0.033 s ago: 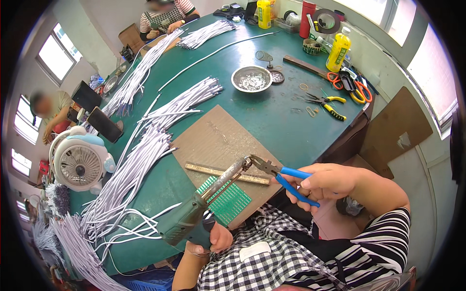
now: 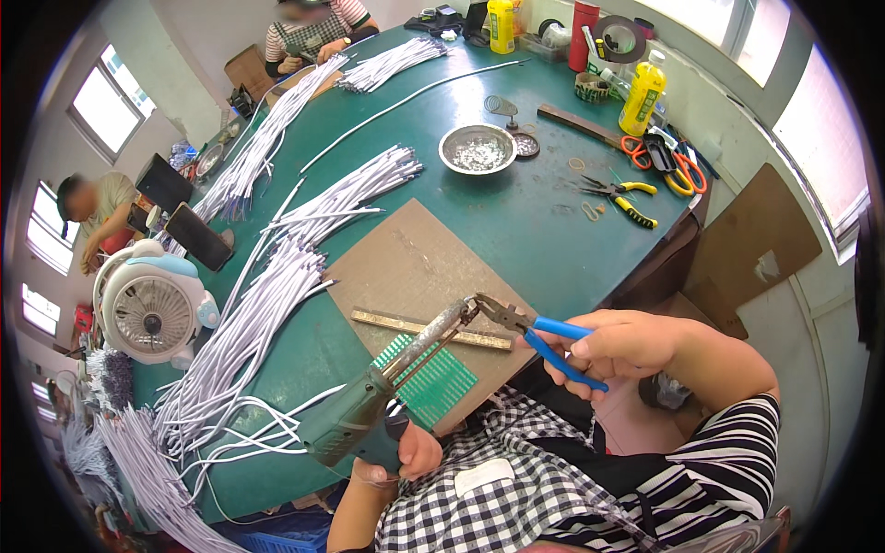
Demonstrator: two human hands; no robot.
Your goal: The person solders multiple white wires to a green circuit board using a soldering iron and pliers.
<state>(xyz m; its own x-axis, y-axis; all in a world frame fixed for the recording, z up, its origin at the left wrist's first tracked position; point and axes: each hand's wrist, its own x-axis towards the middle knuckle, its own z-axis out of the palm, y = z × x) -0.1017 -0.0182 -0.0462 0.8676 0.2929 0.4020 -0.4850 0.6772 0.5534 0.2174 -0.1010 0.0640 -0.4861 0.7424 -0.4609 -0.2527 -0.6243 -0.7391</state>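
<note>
My left hand (image 2: 419,453) is closed round the grip of a dark green soldering gun (image 2: 355,419), whose metal barrel points up and to the right. In my right hand (image 2: 627,346) is a pair of pliers (image 2: 553,327) with blue handles, fingers wrapped round them. The plier jaws meet the bent tip of the soldering gun; whether they clamp it I cannot tell. Below the barrel, a green circuit board panel (image 2: 441,392) with rows of pale pads lies on a brown board (image 2: 406,249). A brass-coloured bar (image 2: 433,330) rests across that board, behind the panel.
Bundles of white cables (image 2: 277,286) cover the green table's left side. A metal bowl (image 2: 477,150) with silvery bits stands beyond the board. Yellow-handled pliers (image 2: 622,194), orange-handled scissors (image 2: 687,173) and a yellow bottle (image 2: 643,97) sit at right. A fan (image 2: 152,313) stands left; two people work farther off.
My hands, the soldering gun and the pliers hold their places. The person at the far left has shifted their head slightly.
</note>
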